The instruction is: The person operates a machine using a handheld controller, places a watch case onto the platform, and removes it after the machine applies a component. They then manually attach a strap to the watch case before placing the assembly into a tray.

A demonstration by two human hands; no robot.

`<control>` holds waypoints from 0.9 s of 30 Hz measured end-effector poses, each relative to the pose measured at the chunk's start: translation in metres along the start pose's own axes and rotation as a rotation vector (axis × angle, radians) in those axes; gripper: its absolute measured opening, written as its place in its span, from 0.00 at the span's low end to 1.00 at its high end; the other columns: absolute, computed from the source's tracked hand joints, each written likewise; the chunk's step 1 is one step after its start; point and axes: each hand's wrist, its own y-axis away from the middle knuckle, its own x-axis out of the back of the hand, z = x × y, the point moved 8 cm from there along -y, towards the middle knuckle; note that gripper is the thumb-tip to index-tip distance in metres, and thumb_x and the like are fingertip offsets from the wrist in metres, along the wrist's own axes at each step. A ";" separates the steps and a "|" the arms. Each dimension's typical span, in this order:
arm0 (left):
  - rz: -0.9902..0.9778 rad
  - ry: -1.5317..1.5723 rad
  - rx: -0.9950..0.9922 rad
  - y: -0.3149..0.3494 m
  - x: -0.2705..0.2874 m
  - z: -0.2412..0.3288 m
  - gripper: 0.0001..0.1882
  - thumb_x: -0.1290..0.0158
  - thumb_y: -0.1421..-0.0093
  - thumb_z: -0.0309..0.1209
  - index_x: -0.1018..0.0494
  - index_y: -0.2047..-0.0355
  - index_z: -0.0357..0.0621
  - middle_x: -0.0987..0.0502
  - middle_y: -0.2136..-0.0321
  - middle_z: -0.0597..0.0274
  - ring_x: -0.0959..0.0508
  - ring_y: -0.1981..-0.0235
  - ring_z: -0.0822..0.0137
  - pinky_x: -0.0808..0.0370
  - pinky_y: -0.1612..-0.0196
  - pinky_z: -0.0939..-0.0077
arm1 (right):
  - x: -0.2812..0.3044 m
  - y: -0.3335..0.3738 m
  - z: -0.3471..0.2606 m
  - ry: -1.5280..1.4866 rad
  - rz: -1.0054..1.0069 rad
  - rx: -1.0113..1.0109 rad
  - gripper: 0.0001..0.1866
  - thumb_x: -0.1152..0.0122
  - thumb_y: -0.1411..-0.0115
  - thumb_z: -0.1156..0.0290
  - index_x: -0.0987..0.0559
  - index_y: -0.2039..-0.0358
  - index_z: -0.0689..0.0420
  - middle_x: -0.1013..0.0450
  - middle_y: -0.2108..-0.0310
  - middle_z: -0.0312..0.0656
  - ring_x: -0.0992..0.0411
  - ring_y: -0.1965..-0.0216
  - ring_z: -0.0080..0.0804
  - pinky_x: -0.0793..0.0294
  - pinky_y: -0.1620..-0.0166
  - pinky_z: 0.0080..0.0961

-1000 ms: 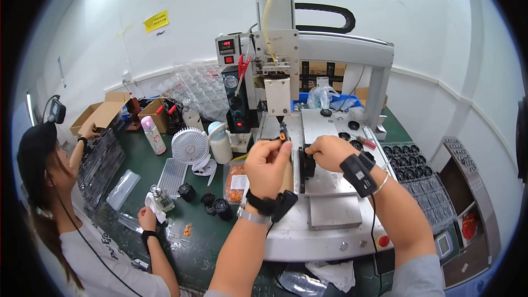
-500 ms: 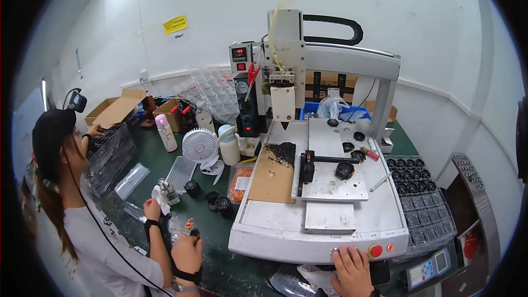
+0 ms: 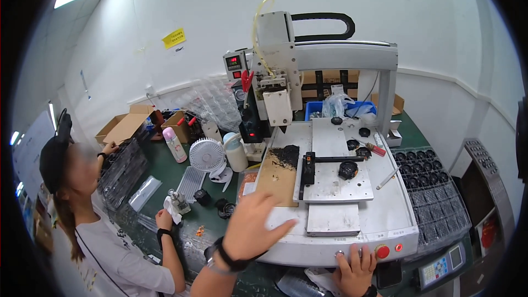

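Observation:
My left hand (image 3: pixel 254 226) hovers open, fingers spread, over the front left corner of the white gantry machine's base (image 3: pixel 385 225), close to a brown board (image 3: pixel 276 180). My right hand (image 3: pixel 355 270) rests at the machine's front panel, fingertips on the small buttons left of a red button (image 3: pixel 383 252); it holds nothing. On the sliding metal jig plate (image 3: pixel 330 184) sits a black round part (image 3: pixel 348 169) beside a black clamp bar (image 3: pixel 307 168). A plain grey plate (image 3: pixel 331 219) lies in front of the jig.
A person in a black cap (image 3: pixel 58 157) works at my left, one hand on a small item (image 3: pixel 175 202). A small white fan (image 3: pixel 207 155), pink bottle (image 3: pixel 175 145), cardboard boxes (image 3: pixel 126 124), and trays of black parts (image 3: pixel 434 187) surround the machine. A handheld controller (image 3: pixel 443 267) sits front right.
Both my hands left the jig plate and dropped low. Now my left hand has risen over the machine's front left corner and my right hand stays at the front buttons.

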 end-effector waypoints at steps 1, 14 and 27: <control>-0.051 0.041 -0.053 -0.018 -0.015 0.005 0.23 0.39 0.53 0.41 0.28 0.62 0.37 0.29 0.62 0.49 0.30 0.58 0.50 0.33 0.54 0.62 | 0.000 0.002 0.000 0.032 0.026 -0.005 0.24 0.46 0.52 0.71 0.29 0.51 0.49 0.33 0.51 0.46 0.37 0.49 0.49 0.45 0.46 0.48; -0.171 -0.175 0.050 -0.063 -0.098 -0.058 0.43 0.45 0.53 0.56 0.44 0.40 0.53 0.48 0.42 0.36 0.49 0.40 0.38 0.52 0.40 0.46 | -0.011 0.016 -0.006 0.107 0.174 0.013 0.21 0.45 0.51 0.62 0.27 0.54 0.47 0.34 0.51 0.47 0.40 0.48 0.52 0.47 0.46 0.52; -0.181 -0.107 0.049 -0.063 -0.105 -0.059 0.39 0.44 0.54 0.56 0.39 0.42 0.59 0.48 0.41 0.41 0.51 0.38 0.43 0.56 0.41 0.39 | -0.011 0.012 -0.003 0.086 0.113 -0.018 0.22 0.44 0.51 0.64 0.29 0.53 0.48 0.35 0.50 0.47 0.42 0.48 0.52 0.48 0.45 0.55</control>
